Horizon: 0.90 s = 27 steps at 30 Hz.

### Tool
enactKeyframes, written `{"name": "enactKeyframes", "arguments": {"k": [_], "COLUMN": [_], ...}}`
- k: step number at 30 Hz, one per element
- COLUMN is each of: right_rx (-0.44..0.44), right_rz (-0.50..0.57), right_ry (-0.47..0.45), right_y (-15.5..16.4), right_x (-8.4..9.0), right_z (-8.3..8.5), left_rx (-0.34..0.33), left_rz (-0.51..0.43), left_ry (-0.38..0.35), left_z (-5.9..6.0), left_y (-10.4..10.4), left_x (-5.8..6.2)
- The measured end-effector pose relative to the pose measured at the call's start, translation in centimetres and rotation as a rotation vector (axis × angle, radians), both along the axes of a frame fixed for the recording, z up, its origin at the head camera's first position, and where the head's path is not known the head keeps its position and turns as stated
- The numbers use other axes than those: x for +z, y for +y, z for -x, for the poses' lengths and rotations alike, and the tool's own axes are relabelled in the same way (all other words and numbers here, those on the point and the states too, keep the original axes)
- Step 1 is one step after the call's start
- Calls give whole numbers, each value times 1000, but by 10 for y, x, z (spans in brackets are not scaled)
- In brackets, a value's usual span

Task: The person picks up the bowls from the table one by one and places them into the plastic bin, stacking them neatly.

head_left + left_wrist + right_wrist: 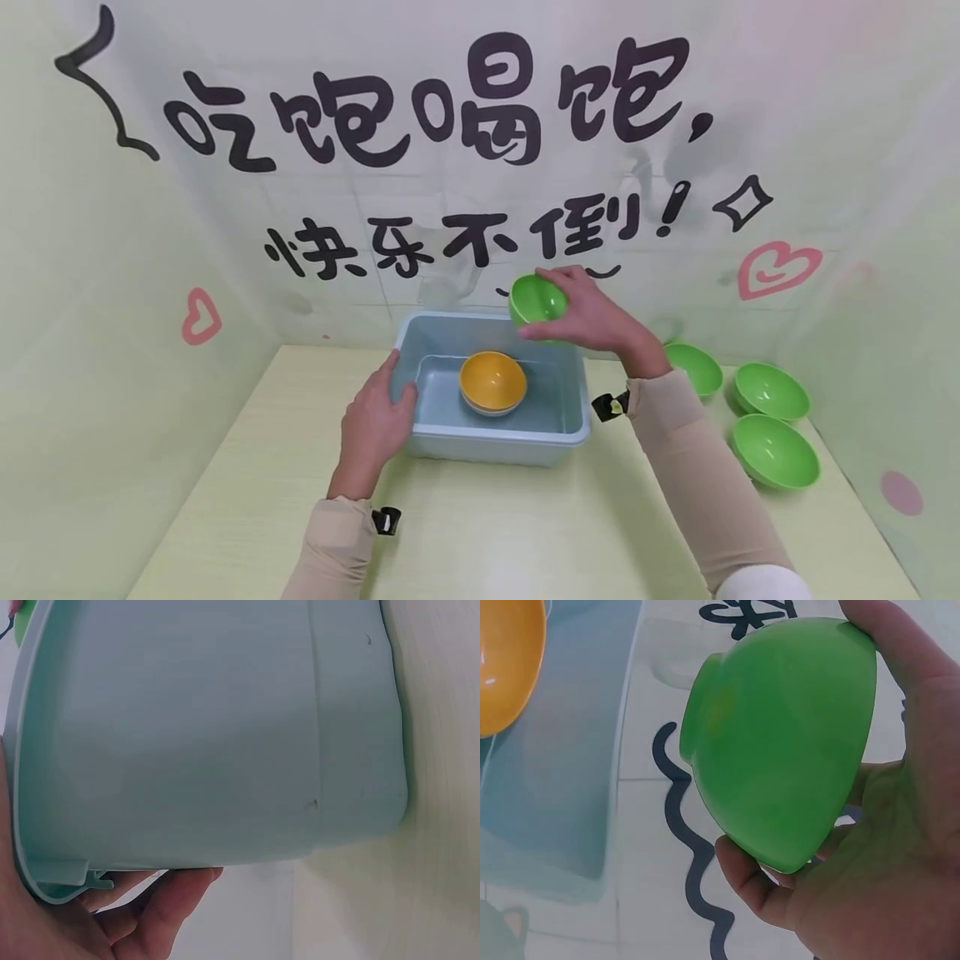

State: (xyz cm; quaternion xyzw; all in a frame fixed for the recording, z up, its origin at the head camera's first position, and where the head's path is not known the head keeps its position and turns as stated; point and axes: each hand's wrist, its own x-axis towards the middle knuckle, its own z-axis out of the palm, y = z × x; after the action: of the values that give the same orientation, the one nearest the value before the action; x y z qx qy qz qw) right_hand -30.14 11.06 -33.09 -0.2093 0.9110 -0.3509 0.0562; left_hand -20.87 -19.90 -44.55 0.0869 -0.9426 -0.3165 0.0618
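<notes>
My right hand (592, 315) grips a green bowl (537, 302) by its rim, above the back right part of a pale blue plastic basin (491, 432). In the right wrist view, the thumb and fingers hold the tilted green bowl (787, 735) at its edge. Inside the basin is an orange bowl (492, 381), with a whitish rounded edge showing beneath it. My left hand (377, 417) holds the basin's left side. The left wrist view has the fingers (169, 907) curled under the rim, against the basin's outer wall (202, 742).
To the right on the pale wooden table (510, 525) stand three more green bowls, one at the back (695, 368), one at the far right (772, 390) and one in front (776, 450). A white wall sheet (450, 183) with black lettering rises behind the basin.
</notes>
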Motion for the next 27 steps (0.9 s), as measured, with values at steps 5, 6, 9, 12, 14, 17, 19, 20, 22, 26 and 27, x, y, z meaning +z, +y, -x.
{"name": "enactKeyframes", "arguments": {"k": [5, 6, 9, 12, 14, 17, 19, 20, 22, 26, 27], "right_rx": [19, 22, 25, 16, 12, 15, 22, 22, 23, 29, 31], "right_rz": [11, 8, -7, -28, -37, -32, -28, -27, -24, -17, -15], "right_ry": [-33, -33, -25, -6, 2, 3, -1, -4, -8, -21, -27], "right_y": [-19, -22, -30, -33, -33, -35, -38, -39, -41, -48, -50], "right_x": [-9, -12, -19, -21, -23, -27, -30, -31, -34, -39, -40], "right_z": [5, 6, 9, 12, 15, 20, 21, 22, 22, 23, 23], "left_rx": [3, 4, 9, 7, 4, 0, 4, 4, 5, 11, 14], "left_rz": [6, 6, -4, -12, -10, -1, 2, 3, 3, 0, -1], "left_ry": [7, 8, 6, 7, 12, 24, 25, 24, 22, 18, 18], "left_z": [-1, -1, 0, 1, 2, 2, 3, 3, 2, 1, 1], "left_y": [-2, -2, -2, 0, 2, 3, 3, 3, 3, 2, 2], "left_x": [1, 1, 0, -1, -2, -2, -2, -1, -1, 0, 0]}}
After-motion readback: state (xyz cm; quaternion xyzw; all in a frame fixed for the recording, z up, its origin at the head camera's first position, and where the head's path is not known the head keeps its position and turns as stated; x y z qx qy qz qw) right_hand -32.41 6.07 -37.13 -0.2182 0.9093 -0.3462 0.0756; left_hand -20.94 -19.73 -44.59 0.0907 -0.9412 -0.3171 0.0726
